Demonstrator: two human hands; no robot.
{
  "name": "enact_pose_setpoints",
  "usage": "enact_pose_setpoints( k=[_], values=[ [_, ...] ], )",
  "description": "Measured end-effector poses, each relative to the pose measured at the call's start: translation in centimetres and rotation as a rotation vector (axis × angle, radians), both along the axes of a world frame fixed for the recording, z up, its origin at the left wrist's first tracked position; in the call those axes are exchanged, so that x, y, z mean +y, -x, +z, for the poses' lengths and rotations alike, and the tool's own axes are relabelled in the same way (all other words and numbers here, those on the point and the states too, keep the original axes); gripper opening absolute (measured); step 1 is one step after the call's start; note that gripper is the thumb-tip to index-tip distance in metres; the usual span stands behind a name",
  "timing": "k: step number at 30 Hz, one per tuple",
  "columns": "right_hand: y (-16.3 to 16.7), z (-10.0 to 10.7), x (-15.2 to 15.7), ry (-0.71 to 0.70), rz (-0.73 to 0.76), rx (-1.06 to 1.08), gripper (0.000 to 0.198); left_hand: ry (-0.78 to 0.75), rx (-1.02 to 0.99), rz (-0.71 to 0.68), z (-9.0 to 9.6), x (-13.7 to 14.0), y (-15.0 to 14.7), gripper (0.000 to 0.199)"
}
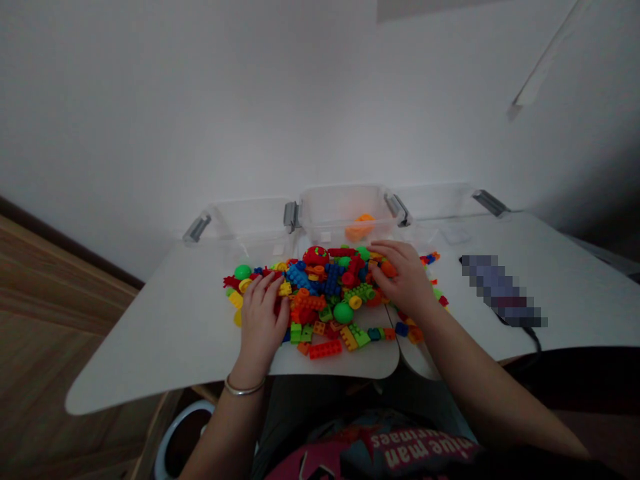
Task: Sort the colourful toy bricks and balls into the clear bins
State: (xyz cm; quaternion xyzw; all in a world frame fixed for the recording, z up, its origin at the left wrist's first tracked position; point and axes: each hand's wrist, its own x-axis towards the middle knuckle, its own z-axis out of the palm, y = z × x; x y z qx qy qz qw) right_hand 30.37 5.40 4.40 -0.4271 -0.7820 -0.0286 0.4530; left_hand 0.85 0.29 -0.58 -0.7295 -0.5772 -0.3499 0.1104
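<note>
Clear plastic makes the left bin (pixel 255 220), standing near the back edge of the white table (pixel 165 327), left of the middle, with grey latches at its ends. In front of it, the left hand (pixel 263 313) lies palm down over the left part of the block pile (pixel 327 307), fingers loosely parted and pointing to the back edge, thumb towards the right; whether it grips a block I cannot tell. A silver bangle (pixel 244 389) rings that wrist.

The pile, in many colours, has its long axis running left to right along the front edge and spreads across the seam between two rounded front corners. At its front, a red-orange block (pixel 325 349) lies nearly parallel to that edge, its right end slightly farther back. Behind the pile, the middle bin (pixel 345 200) holds an orange piece (pixel 360 227).

The right hand (pixel 403 277) reaches in over the pile's right part, fingers curved leftward, thumb apart from them, an orange block (pixel 388 269) between; I cannot tell whether it is gripped. Behind this hand stands the right bin (pixel 440 199). Farther right, a pixelated object (pixel 500 291) slants towards the front edge, a dark cable (pixel 535 340) at its near end.
</note>
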Motion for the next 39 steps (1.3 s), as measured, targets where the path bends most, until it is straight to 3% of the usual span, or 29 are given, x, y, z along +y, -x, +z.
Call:
enact_pose_setpoints(
  k=[5, 12, 22, 29, 39],
  values=[
    [0.7, -3.0, -1.5, 0.095, 0.021, -0.048, 0.043, 0.009, -0.012, -0.005, 0.2, -0.1, 0.0, 0.045],
    [1.1, -2.3, 0.9, 0.115, 0.071, -0.16, 0.052, 0.019, 0.018, 0.001, 0.0, -0.1, 0.1, 0.04],
    [0.6, -2.1, 1.7, 0.112, 0.023, -0.064, 0.021, 0.024, -0.027, -0.014, 0.1, -0.2, 0.0, 0.04],
    [0.1, -2.5, 1.2, 0.116, 0.0, 0.079, 0.02, -0.002, -0.053, -0.023, 0.2, -0.4, 0.1, 0.047],
    [0.2, -3.5, -1.9, 0.211, -0.019, 0.381, 0.016, -0.105, -0.034, 0.008, 0.8, -1.3, -0.1, 0.043]
  ],
)
